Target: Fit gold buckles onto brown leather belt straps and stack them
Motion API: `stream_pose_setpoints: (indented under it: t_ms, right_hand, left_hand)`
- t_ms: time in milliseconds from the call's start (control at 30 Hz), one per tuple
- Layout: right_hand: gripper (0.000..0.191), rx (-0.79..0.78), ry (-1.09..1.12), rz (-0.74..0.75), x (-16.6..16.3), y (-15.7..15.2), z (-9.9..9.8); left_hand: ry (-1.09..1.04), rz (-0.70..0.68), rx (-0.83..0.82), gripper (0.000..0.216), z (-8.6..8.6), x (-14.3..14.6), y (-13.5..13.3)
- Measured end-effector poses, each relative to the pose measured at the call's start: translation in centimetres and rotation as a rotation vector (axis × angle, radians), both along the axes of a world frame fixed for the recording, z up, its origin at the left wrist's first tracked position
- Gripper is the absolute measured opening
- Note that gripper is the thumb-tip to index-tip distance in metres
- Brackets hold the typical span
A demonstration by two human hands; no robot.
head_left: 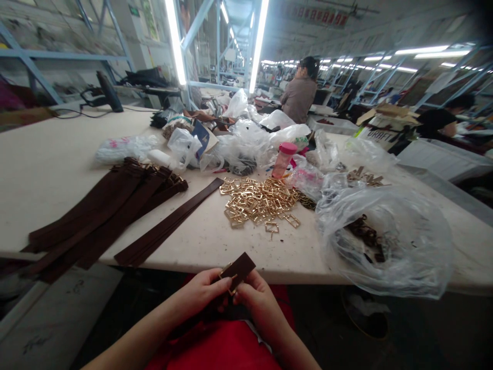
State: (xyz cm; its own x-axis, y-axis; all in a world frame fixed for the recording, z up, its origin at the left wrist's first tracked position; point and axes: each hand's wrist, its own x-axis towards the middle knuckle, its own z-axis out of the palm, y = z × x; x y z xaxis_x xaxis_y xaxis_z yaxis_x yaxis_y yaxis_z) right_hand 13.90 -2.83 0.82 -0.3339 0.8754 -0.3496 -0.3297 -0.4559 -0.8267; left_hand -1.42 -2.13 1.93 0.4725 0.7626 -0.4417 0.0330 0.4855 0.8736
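Just below the near edge of the desk (57, 169), over the person's lap, the left hand (202, 294) and the right hand (257, 300) met, both pinching one dark brown strap end (242, 266) with a gold buckle (230, 279) on it. On the desk beyond lay a heap of gold buckles (257, 201). Brown straps (103, 210) stretched toward the left near edge, and a clear plastic bag (385, 241) sat at the right.
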Motion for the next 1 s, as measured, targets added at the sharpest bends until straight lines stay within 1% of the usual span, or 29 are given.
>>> stream_pose_setpoints:
  t_ms: [100, 167, 333, 433, 500, 633, 667, 700, 733, 767, 833, 900, 967, 1000]
  right_hand:
    - [0.018, 0.124, -0.129, -0.073, 0.0, -0.2, 0.0]
    - [0.018, 0.177, -0.177, -0.099, 0.0, -0.3, -0.1]
    - [0.027, 0.096, -0.153, -0.141, 0.0, -0.1, -0.9]
    - [0.03, 0.106, -0.146, -0.15, 0.0, -0.2, -1.6]
    - [0.024, 0.196, -0.218, -0.16, 0.0, -0.4, -1.8]
    - [0.008, 0.59, -0.55, -0.207, 0.6, -0.9, -1.9]
    - [0.008, 0.658, -0.587, -0.199, 0.8, -0.9, -1.9]
    - [0.009, 0.675, -0.579, -0.179, 0.9, -0.8, -2.0]
    - [0.01, 0.635, -0.532, -0.151, 0.9, -0.7, -2.0]
    - [0.011, 0.549, -0.462, -0.128, 0.9, -0.6, -2.1]
    - [0.015, 0.32, -0.294, -0.109, 0.9, -0.3, -2.2]
    - [0.021, 0.125, -0.135, -0.097, 0.8, 0.0, -2.2]
    - [0.025, 0.034, -0.034, -0.065, 0.8, 0.2, -2.1]
    - [0.025, 0.031, -0.019, -0.052, 0.8, 0.2, -2.1]
  left_hand:
    - [0.044, 0.035, 0.034, 0.035, -0.1, 0.2, -0.2]
    - [0.07, 0.046, 0.048, 0.035, -0.2, 0.3, -0.3]
    - [0.098, 0.027, 0.069, 0.037, -0.5, 0.6, -0.7]
    - [0.145, 0.028, 0.094, 0.039, -0.7, 0.7, -0.9]
    - [0.152, 0.029, 0.107, 0.038, -0.8, 0.7, -1.0]
    - [0.141, 0.023, 0.124, 0.037, -0.8, 0.7, -1.0]
    - [0.137, 0.015, 0.119, 0.036, -0.8, 0.7, -1.0]
    - [0.132, 0.008, 0.111, 0.036, -0.7, 0.7, -1.1]
    - [0.13, 0.005, 0.101, 0.036, -0.6, 0.7, -1.1]
    - [0.134, 0.008, 0.092, 0.036, -0.5, 0.8, -1.1]
    - [0.164, 0.004, 0.105, 0.034, -0.1, 0.8, -1.2]
    - [0.184, -0.029, 0.172, 0.031, 0.6, 0.8, -1.3]
    - [0.178, -0.072, 0.224, 0.028, 1.3, 0.7, -1.2]
    - [0.17, -0.08, 0.222, 0.027, 1.5, 0.7, -1.2]
